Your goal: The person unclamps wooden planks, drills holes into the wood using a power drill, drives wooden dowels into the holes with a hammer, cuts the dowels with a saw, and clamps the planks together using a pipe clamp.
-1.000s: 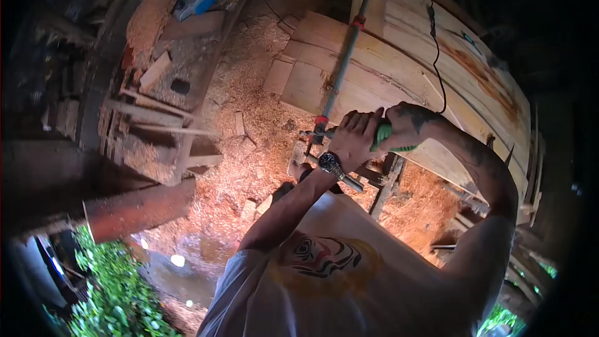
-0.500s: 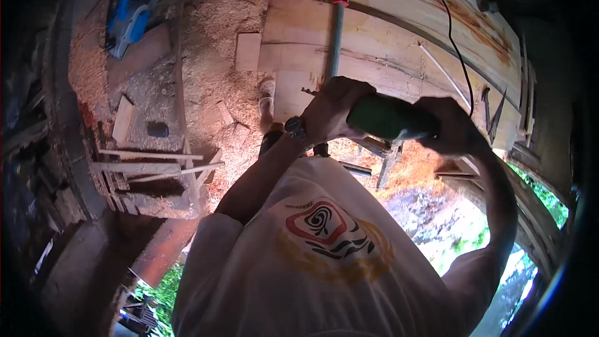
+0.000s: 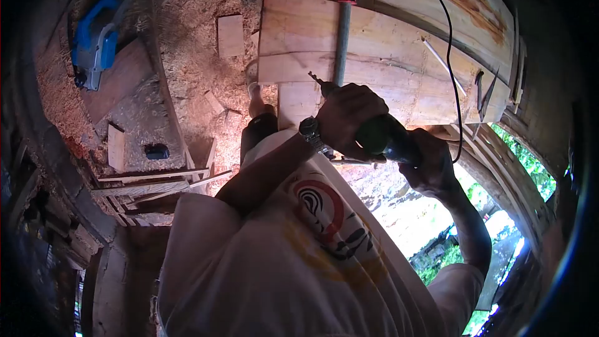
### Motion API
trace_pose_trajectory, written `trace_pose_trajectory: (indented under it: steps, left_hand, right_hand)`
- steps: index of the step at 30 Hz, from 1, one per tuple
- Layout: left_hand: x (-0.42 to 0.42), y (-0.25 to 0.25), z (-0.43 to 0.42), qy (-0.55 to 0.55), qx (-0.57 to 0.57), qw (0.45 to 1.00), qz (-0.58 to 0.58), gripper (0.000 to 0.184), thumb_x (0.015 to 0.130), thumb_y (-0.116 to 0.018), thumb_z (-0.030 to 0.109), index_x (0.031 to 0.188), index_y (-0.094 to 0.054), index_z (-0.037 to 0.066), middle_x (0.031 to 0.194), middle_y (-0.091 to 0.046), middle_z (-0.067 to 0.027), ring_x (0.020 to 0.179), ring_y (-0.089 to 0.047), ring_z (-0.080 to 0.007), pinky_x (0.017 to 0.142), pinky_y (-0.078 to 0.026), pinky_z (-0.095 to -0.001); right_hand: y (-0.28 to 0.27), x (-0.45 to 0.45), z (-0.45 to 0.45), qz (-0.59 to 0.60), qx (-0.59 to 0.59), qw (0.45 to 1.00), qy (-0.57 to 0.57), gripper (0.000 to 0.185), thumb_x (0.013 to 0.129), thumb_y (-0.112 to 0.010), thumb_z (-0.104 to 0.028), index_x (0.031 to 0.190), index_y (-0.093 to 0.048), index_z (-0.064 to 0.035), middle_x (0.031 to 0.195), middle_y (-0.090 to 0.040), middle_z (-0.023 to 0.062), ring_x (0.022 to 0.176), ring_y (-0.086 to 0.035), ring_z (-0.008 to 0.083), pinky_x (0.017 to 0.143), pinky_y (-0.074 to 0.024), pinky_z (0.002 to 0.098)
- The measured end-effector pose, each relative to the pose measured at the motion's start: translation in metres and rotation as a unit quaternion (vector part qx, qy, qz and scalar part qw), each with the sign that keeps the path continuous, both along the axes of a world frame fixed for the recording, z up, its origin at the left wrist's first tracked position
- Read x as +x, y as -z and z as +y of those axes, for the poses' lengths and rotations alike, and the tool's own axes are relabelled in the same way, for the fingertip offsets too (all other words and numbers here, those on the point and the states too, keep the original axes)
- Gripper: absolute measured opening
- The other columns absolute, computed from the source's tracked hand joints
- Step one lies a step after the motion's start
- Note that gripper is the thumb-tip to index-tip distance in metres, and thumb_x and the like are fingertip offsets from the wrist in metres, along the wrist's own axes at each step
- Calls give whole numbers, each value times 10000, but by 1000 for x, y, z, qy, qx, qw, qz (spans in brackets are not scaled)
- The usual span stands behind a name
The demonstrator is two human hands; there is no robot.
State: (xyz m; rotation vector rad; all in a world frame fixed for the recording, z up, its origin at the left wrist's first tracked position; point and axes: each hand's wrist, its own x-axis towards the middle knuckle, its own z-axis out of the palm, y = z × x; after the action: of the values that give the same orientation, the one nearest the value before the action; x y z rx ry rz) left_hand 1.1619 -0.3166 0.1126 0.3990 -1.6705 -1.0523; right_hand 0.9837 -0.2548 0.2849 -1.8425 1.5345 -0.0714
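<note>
A dark green power drill is held in front of my chest, its bit pointing to the upper left. My left hand, with a watch at the wrist, is wrapped round the front of the body just behind the chuck. At the rear end my right hand is closed on the drill, its fingers partly in shadow. Beyond the bit lies a wide pale wooden board, with a metal pipe clamp across it. Whether the bit touches the wood I cannot tell.
A black cord runs over the boards down towards my right hand. To the left, a blue power planer rests among sawdust and wood offcuts. Thin wooden strips lie nearer. A white rod is on the board.
The drill has swung so its rear end is lower and its bit shows more clearly. My right hand has come down and inward with it. The whole view has shifted slightly.
</note>
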Motion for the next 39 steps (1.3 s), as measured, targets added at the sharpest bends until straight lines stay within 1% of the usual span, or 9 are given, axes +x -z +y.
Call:
trace_pose_trajectory:
  steps: [8, 11, 20, 23, 26, 29, 32, 35, 39]
  left_hand:
    - [1, 11, -12, 19, 20, 1000, 8, 714, 580, -842, 558, 1031, -606, 57, 936, -638, -116, 806, -633, -310, 728, -517, -433]
    - [2, 12, -13, 30, 29, 999, 15, 688, 608, -845, 489, 1081, -606, 51, 976, -681, -129, 839, -675, -322, 738, -533, -441]
    - [-2, 15, -18, 27, 35, 999, 0, 713, 568, -846, 552, 1031, -606, 65, 942, -629, -100, 831, -634, -301, 708, -524, -425]
    - [-1, 19, -19, 39, 48, 998, -13, 721, 549, -854, 547, 1029, -609, 68, 942, -627, -97, 828, -635, -300, 717, -531, -422]
    - [2, 18, -19, 22, 49, 998, 14, 712, 540, -860, 539, 1016, -615, 69, 936, -629, -94, 820, -638, -293, 718, -537, -417]
    - [0, 17, -20, 12, 55, 998, 28, 691, 539, -862, 524, 998, -621, 67, 929, -633, -93, 812, -641, -287, 708, -538, -410]
    - [-2, 12, -22, 11, 53, 999, -3, 674, 543, -860, 513, 990, -625, 66, 924, -637, -94, 805, -644, -284, 699, -539, -402]
    - [-5, 12, -21, 13, 51, 999, -9, 667, 544, -861, 503, 991, -626, 66, 922, -641, -96, 805, -646, -284, 700, -540, -399]
    - [-9, 14, -17, 13, 71, 997, 18, 652, 548, -857, 487, 990, -625, 68, 922, -648, -95, 805, -650, -280, 704, -542, -396]
  right_hand:
    - [7, 8, -11, -4, 24, 999, 32, 307, 672, -632, -23, 976, -598, 4, 804, -576, 156, 681, -605, 357, 597, -511, 401]
    - [2, 9, -15, 21, 39, 999, 20, 296, 669, -625, -21, 963, -594, 7, 801, -577, 158, 685, -605, 358, 598, -510, 401]
    - [9, 4, -17, 26, 32, 999, 8, 278, 687, -634, -49, 955, -583, 8, 801, -586, 164, 697, -620, 372, 614, -522, 418]
    - [3, 18, -27, 36, -14, 999, 17, 273, 685, -632, -44, 948, -578, 6, 798, -586, 167, 691, -621, 381, 614, -521, 425]
    - [7, 13, -28, 9, 42, 999, 22, 253, 690, -633, -52, 932, -576, -3, 789, -584, 174, 684, -618, 390, 610, -518, 433]
    - [13, 5, -25, 1, 48, 999, -9, 380, 642, -635, 4, 1002, -524, 55, 770, -551, 179, 644, -569, 382, 577, -473, 447]
    - [14, 1, -26, 6, 38, 999, -15, 370, 642, -633, 3, 993, -525, 43, 770, -550, 174, 636, -565, 375, 574, -471, 444]
    - [5, 7, -31, 30, 57, 998, 28, 246, 689, -644, -63, 915, -571, -3, 769, -582, 175, 678, -616, 400, 602, -518, 448]
    - [7, -1, -29, 7, 56, 998, 21, 254, 686, -638, -51, 925, -579, 11, 763, -574, 175, 657, -609, 392, 584, -513, 445]
